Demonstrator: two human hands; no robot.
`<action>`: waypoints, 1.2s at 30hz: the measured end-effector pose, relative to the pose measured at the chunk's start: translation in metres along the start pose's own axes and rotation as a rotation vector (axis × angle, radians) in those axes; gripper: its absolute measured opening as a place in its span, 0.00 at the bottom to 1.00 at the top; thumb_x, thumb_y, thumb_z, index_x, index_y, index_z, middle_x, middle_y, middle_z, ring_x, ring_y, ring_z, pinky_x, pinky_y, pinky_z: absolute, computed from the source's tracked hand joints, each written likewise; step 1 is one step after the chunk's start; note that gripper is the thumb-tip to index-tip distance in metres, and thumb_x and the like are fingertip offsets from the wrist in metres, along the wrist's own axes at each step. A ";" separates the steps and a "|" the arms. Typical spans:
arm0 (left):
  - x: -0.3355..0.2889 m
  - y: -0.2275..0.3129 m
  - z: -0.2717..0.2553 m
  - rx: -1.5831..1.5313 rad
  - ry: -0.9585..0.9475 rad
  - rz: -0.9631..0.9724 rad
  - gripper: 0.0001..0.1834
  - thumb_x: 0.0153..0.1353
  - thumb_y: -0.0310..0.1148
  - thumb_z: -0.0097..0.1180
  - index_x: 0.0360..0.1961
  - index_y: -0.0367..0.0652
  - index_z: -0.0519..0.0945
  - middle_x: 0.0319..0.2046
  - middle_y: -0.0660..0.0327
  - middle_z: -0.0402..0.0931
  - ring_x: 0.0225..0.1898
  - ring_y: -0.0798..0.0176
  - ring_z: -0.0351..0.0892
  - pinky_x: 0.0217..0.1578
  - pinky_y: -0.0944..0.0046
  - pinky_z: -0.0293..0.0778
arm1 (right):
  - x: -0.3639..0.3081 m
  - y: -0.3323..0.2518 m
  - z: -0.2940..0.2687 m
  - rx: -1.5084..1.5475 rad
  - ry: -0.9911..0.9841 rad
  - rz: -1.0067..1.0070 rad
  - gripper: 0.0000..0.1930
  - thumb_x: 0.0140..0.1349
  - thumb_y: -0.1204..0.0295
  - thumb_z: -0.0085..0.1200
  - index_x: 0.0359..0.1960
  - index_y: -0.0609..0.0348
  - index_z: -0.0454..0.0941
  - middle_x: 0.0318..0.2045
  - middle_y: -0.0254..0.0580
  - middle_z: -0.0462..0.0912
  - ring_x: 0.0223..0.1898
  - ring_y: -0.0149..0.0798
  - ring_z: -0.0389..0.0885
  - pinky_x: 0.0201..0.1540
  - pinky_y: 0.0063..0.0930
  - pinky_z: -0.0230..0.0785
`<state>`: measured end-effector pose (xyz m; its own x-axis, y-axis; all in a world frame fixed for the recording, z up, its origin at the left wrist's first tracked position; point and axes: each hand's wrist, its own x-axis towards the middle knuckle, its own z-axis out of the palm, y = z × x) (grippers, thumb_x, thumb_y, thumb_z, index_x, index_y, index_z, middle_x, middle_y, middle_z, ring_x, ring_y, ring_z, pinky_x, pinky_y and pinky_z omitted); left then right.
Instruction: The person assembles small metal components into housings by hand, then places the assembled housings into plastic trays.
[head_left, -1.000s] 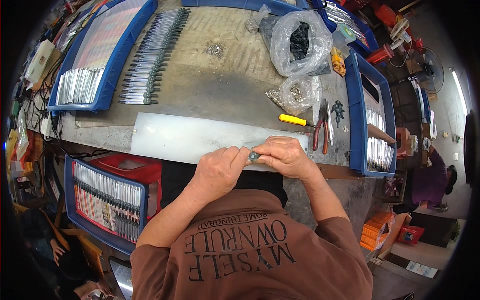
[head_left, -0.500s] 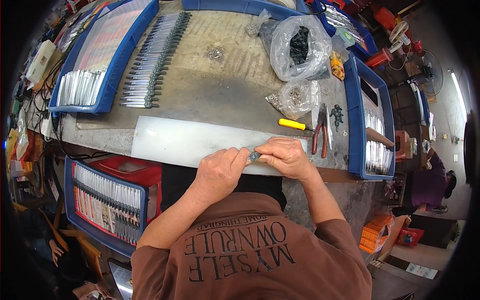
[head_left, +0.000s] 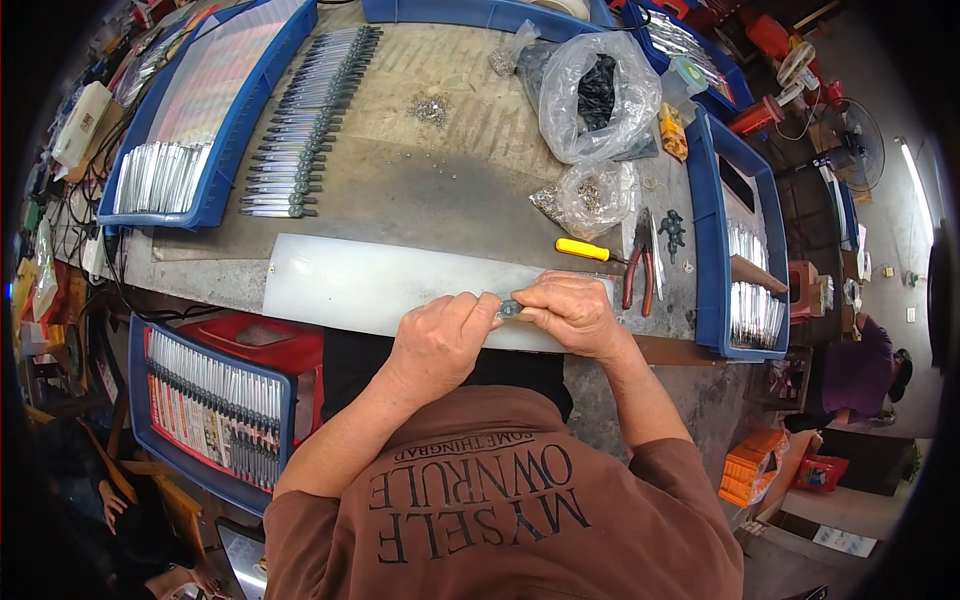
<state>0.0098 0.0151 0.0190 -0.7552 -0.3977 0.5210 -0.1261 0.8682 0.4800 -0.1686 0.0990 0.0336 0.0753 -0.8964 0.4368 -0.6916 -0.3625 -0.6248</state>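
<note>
My left hand (head_left: 440,335) and my right hand (head_left: 570,315) meet over the right part of a long pale board (head_left: 370,280) at the table's near edge. Both are closed, fingertips pinching a small dark grey part (head_left: 509,309) between them. Most of that part is hidden by the fingers, so its full shape cannot be made out. Just beyond my right hand lie a yellow-handled tool (head_left: 582,248) and red-handled pliers (head_left: 640,270). Beside the pliers rests a small dark grey branched piece (head_left: 674,231).
A row of slender silver rods with dark grey joints (head_left: 300,150) lies at the left. Blue bins (head_left: 215,190) flank the table, and another blue bin (head_left: 290,430) sits low at left. Clear bags (head_left: 600,195) hold small parts; loose metal bits (head_left: 430,108) lie scattered mid-table.
The small grey part has turned slightly between my fingertips. Both hands stay in nearly the same place. At the far right, the person in purple has shifted a little.
</note>
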 end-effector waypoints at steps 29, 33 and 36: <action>0.012 -0.022 0.018 0.119 -0.010 0.018 0.08 0.52 0.32 0.54 0.28 0.40 0.69 0.17 0.62 0.63 0.17 0.65 0.69 0.16 0.65 0.68 | 0.023 0.022 -0.069 -0.288 0.205 0.402 0.08 0.52 0.75 0.54 0.34 0.64 0.77 0.30 0.44 0.79 0.30 0.36 0.77 0.33 0.25 0.68; 0.011 -0.023 0.018 0.137 -0.022 0.022 0.09 0.51 0.32 0.55 0.28 0.40 0.69 0.17 0.62 0.63 0.18 0.64 0.70 0.17 0.65 0.69 | 0.033 0.053 -0.078 -0.515 0.070 0.407 0.08 0.51 0.74 0.52 0.32 0.64 0.77 0.31 0.48 0.79 0.31 0.45 0.78 0.35 0.31 0.69; 0.010 -0.023 0.019 0.115 -0.020 0.010 0.09 0.51 0.32 0.55 0.29 0.40 0.70 0.17 0.62 0.63 0.18 0.64 0.70 0.17 0.65 0.69 | 0.040 0.068 -0.072 -0.613 -0.064 0.435 0.07 0.50 0.72 0.50 0.27 0.62 0.78 0.27 0.50 0.79 0.31 0.50 0.78 0.35 0.41 0.69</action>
<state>-0.0074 -0.0033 -0.0003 -0.7692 -0.3843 0.5106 -0.1911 0.9007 0.3901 -0.2647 0.0566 0.0549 -0.2673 -0.9461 0.1828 -0.9428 0.2176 -0.2524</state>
